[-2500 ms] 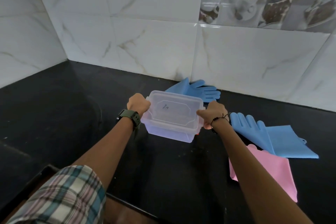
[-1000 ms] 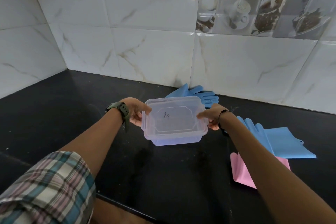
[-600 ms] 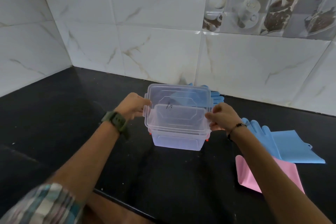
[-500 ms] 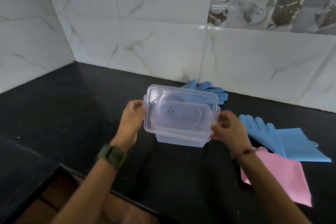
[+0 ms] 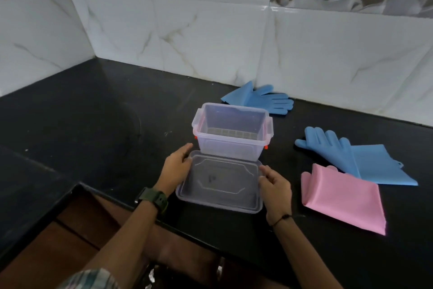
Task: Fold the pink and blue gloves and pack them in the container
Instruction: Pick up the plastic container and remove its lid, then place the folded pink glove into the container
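Note:
A clear plastic container (image 5: 230, 148) stands without its lid in the middle of the black counter, and nothing is inside it. Its clear lid (image 5: 220, 184) lies flat just in front of it. My left hand (image 5: 177, 168) holds the lid's left edge and my right hand (image 5: 276, 183) holds its right edge. One blue glove (image 5: 260, 100) lies flat against the back wall behind the container. A second blue glove (image 5: 353, 159) lies to the right, overlapping a pink glove (image 5: 344, 199) whose fingers are mostly hidden under it.
The black counter (image 5: 93, 124) runs into a tiled corner at the back left. Its front edge (image 5: 131, 206) passes just below the lid, with a brown cabinet front underneath. White marble-pattern tiles form the walls.
Both hands have lifted the lid off the container and brought it down flat onto the counter in front of it. The container now stands uncovered. The gloves have not moved.

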